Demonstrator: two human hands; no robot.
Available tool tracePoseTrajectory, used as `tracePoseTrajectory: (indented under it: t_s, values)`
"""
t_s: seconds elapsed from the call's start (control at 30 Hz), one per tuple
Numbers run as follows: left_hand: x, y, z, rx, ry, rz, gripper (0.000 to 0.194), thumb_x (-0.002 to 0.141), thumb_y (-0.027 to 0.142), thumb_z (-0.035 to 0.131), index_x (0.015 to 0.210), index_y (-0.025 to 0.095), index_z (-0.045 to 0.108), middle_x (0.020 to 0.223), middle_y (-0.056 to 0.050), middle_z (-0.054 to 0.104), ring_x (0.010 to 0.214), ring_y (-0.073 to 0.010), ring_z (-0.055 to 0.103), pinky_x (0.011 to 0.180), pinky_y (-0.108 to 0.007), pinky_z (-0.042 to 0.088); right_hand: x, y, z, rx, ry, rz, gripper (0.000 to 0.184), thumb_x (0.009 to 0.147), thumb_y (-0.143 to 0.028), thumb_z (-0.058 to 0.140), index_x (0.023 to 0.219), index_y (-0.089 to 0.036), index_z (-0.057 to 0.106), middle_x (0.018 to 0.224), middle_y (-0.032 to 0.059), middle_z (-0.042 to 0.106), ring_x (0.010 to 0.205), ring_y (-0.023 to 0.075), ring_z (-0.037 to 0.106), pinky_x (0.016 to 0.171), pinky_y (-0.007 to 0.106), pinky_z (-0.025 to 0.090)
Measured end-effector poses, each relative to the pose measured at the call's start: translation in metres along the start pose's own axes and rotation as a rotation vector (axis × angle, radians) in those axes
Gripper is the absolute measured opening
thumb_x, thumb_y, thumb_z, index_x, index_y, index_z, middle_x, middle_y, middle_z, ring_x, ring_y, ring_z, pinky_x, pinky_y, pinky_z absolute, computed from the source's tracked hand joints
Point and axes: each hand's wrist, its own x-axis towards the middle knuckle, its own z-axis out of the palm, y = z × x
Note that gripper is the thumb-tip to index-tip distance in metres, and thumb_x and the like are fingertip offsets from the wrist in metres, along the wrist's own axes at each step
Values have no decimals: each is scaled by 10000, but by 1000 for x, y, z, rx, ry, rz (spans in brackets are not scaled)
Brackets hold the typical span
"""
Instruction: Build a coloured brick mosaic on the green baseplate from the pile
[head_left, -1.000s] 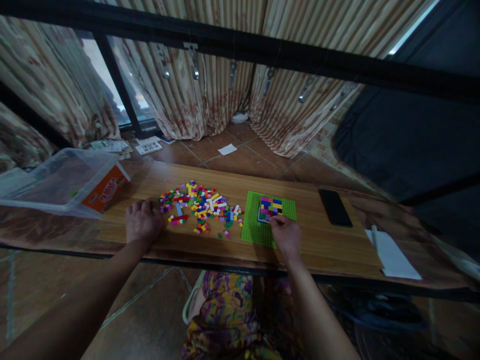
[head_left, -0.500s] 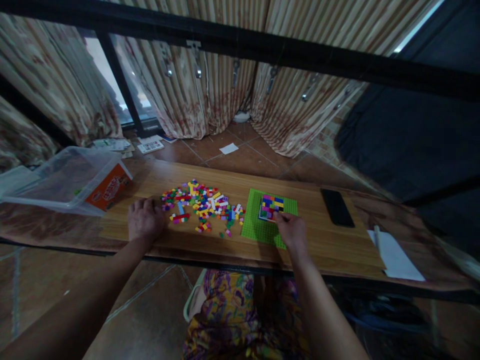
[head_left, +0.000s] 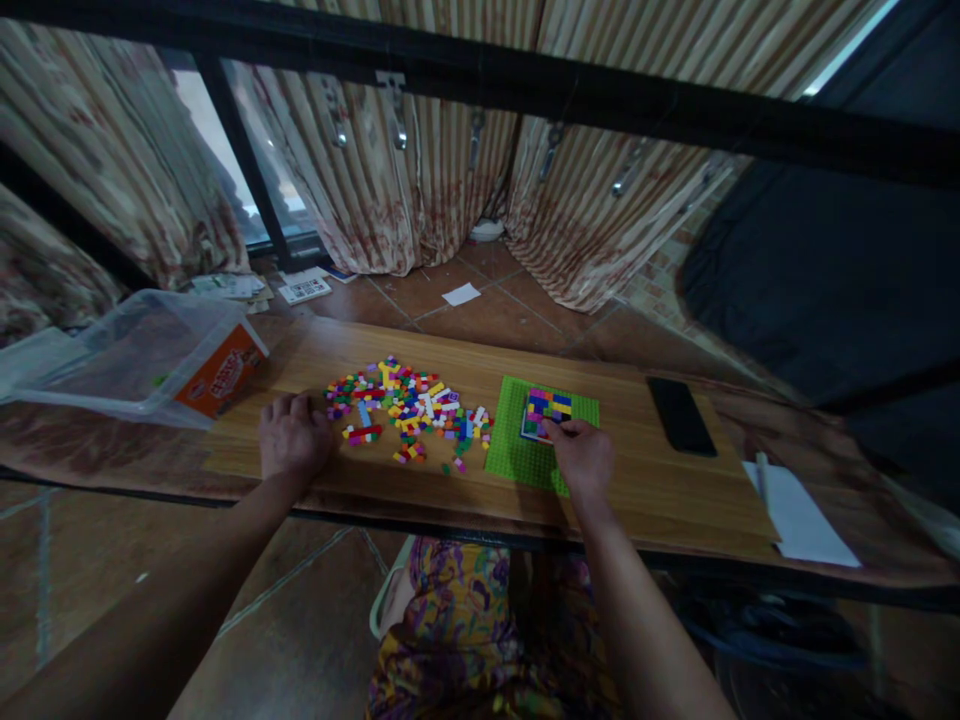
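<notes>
A green studded baseplate (head_left: 510,455) lies on the wooden board. On it sits a small build of colourful toy bricks (head_left: 551,403) with a white and blue edge. My right hand (head_left: 585,455) reaches over the plate's right side. Its thumb and forefinger are pinched at the near edge of the build, on a small toy brick that the fingertips mostly hide. To the left, loose toy bricks (head_left: 409,400) in many colours are spread in a pile. Beside the pile's left end, my left hand (head_left: 292,437) rests palm down on the board, fingers slightly bent and holding nothing visible.
A clear plastic box (head_left: 142,375) with an orange label stands at the far left. Right of the baseplate lies a black phone (head_left: 681,416). Further right are white paper (head_left: 806,520) and a pen (head_left: 763,475). A dark bar (head_left: 480,70) crosses above the wooden board (head_left: 450,495).
The whole view has shifted slightly. My right hand's fingertips have moved a little left along the near edge of the brick build. My left hand stays in place.
</notes>
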Motion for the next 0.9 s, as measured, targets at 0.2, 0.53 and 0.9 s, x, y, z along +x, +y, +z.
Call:
tracePoseTrajectory:
  t_s: [0.2, 0.53, 0.9]
  values:
    - [0, 3, -3, -27, 2, -5, 385, 836, 266, 403, 1093, 96, 633, 1098, -215, 611, 1092, -362, 516, 961, -536, 389, -3, 3, -2, 63, -8, -14, 462, 815, -579, 558, 769, -169, 766, 715, 102, 743, 636, 225, 647, 560, 284, 359]
    - [0, 3, -3, -27, -23, -22, 388, 843, 265, 402, 1101, 86, 629, 1144, -220, 593, 1131, -361, 501, 993, -523, 376, -15, 3, 1, 110, -48, 23, 442, 796, -579, 589, 767, -173, 761, 715, 92, 739, 641, 221, 640, 568, 281, 357]
    - [-1, 3, -2, 0, -22, -20, 411, 842, 265, 390, 1118, 76, 629, 1146, -222, 600, 1106, -347, 508, 979, -497, 382, -51, 0, 11, 221, -17, -291, 344, 878, -470, 544, 821, -186, 729, 840, 77, 731, 785, 219, 644, 741, 317, 450]
